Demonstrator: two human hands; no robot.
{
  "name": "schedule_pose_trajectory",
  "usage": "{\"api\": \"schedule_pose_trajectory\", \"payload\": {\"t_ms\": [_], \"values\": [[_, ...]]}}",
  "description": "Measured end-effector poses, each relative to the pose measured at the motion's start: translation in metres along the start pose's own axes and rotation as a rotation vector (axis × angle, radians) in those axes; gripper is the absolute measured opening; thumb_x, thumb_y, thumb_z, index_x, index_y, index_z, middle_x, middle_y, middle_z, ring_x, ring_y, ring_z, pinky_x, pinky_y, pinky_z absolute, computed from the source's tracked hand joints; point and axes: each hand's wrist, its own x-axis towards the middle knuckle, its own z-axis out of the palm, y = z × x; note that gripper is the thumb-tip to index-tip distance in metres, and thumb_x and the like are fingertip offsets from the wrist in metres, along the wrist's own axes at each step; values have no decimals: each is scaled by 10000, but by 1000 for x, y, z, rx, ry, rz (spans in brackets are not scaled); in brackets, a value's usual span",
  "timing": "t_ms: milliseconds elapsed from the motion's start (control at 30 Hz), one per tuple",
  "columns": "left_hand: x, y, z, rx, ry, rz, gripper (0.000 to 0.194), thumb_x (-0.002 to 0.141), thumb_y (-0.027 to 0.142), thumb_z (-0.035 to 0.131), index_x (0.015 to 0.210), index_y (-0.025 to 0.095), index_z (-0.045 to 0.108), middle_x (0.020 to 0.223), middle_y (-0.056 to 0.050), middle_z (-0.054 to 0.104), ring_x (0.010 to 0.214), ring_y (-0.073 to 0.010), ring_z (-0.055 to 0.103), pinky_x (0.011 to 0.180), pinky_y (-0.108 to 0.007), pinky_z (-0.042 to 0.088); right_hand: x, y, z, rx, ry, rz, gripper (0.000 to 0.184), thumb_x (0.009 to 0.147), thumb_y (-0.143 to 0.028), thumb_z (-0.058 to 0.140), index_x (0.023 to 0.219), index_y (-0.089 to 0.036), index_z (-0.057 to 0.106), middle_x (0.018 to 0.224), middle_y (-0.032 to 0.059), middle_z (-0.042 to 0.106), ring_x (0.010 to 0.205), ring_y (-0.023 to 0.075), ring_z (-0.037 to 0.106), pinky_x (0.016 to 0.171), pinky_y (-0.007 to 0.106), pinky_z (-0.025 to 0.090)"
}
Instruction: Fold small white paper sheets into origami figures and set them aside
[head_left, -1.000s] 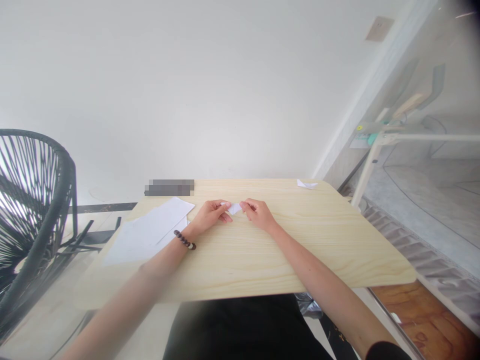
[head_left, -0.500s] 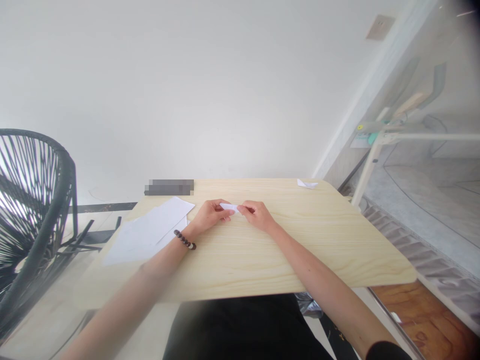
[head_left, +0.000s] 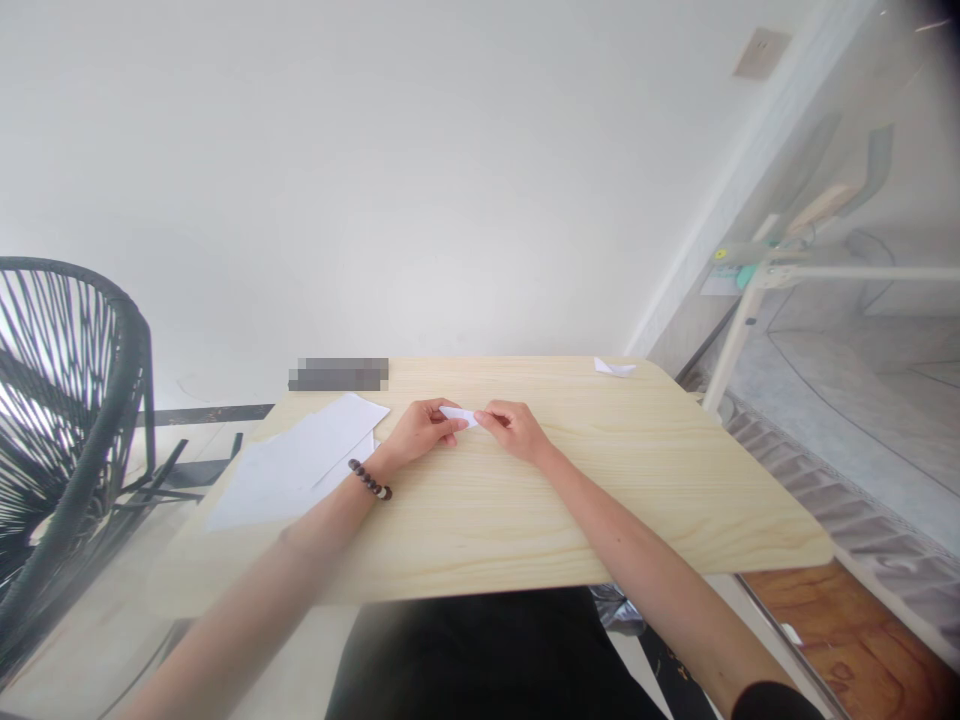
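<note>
A small folded piece of white paper point(head_left: 457, 413) is held between my two hands, just over the middle of the light wooden table point(head_left: 480, 540). My left hand point(head_left: 421, 430), with a dark beaded bracelet at its wrist, pinches the left part, thumb in front and fingers behind. The right end sits between the thumb and fingers of my right hand point(head_left: 514, 428). Both hands are closed on the paper, and their fingers cover parts of it. At the far right of the table rests a folded white paper boat point(head_left: 615, 369).
White paper sheets point(head_left: 300, 460) lie overlapping on the table's left side. A dark, pixelated object point(head_left: 337, 375) is at the back left edge, near the wall point(head_left: 450, 200). A dark woven chair point(head_left: 112, 340) stands left; a white metal frame point(head_left: 731, 350) is to the right.
</note>
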Motion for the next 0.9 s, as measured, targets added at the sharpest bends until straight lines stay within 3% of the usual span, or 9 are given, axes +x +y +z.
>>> {"api": "schedule_pose_trajectory", "payload": {"t_ms": [233, 467, 633, 900], "values": [[1, -4, -1, -6, 1, 8, 324, 677, 410, 553, 854, 139, 556, 579, -11, 581, 533, -118, 549, 508, -211, 393, 2, -1, -1, -23, -6, -47, 313, 802, -346, 376, 563, -154, 435, 538, -23, 386, 512, 67, 343, 506, 204, 263], [1, -2, 1, -33, 36, -15, 396, 630, 404, 601, 923, 149, 523, 628, -11, 595, 530, -112, 550, 520, -219, 414, 1, 1, 2, 16, -6, -1, 320, 794, -368, 379, 568, -152, 448, 529, -27, 384, 499, 65, 337, 491, 199, 265], [-1, 3, 1, -4, 16, -5, 341, 647, 428, 573, 828, 139, 574, 611, -13, 591, 545, -112, 544, 521, -209, 403, 0, 2, 3, 37, -35, 42, 307, 781, -392, 393, 618, -149, 483, 536, -30, 413, 492, 63, 343, 481, 193, 268], [-1, 6, -1, 88, 41, -8, 348, 658, 453, 547, 790, 141, 627, 513, 4, 578, 489, -106, 507, 470, -197, 358, 2, -1, 1, -21, -21, -26, 326, 793, -369, 375, 572, -151, 474, 532, -22, 401, 509, 68, 347, 504, 201, 262]]}}
